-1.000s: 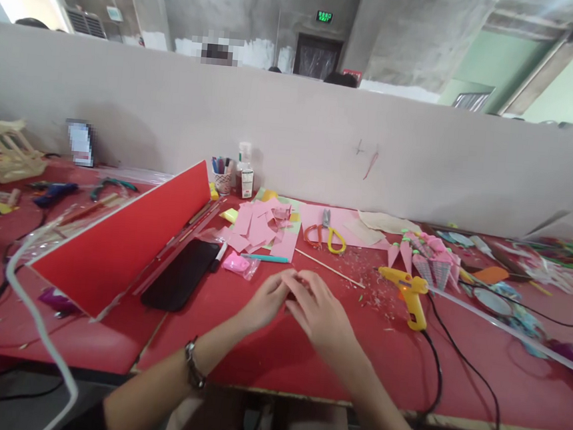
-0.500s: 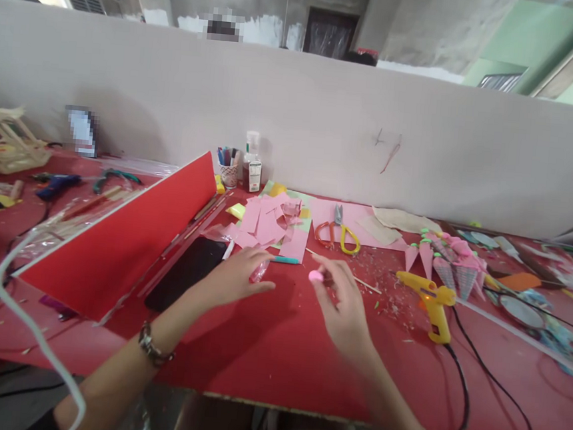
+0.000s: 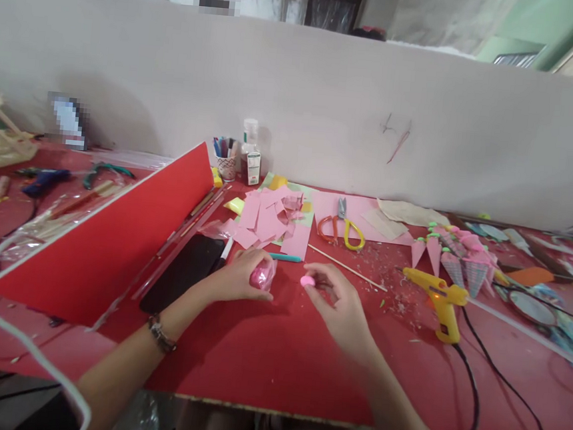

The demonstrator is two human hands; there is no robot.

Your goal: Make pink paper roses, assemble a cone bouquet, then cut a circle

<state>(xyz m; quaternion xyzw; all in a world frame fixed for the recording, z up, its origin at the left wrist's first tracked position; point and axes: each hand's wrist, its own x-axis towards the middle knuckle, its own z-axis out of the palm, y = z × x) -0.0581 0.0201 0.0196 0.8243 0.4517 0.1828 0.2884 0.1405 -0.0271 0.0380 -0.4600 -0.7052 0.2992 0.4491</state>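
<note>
My left hand [image 3: 242, 276] is closed round a small clear plastic packet [image 3: 262, 275] with pink stuff inside. Between thumb and fingertips of my right hand [image 3: 335, 301] sits a small bright pink lump [image 3: 307, 281], perhaps modelling clay. The two hands are apart above the red tabletop [image 3: 274, 354]. Just beyond them lie a teal pen [image 3: 285, 258] and a thin wooden stick [image 3: 347, 268]. Left of my left hand is a flat black phone-like slab [image 3: 181, 274].
Pink paper scraps [image 3: 266, 214] and scissors [image 3: 342, 225] lie farther back. A yellow glue gun [image 3: 438, 302] with a black cord stands right, near pink cones [image 3: 463, 257]. A red board [image 3: 114, 240] leans at left. A white cable [image 3: 20, 332] crosses the near left. Behind rises a pale partition [image 3: 296, 102].
My left hand has gone from spread fingers above the packet to gripping it. My right hand still pinches the pink lump, a little farther left. The view has tilted slightly down.
</note>
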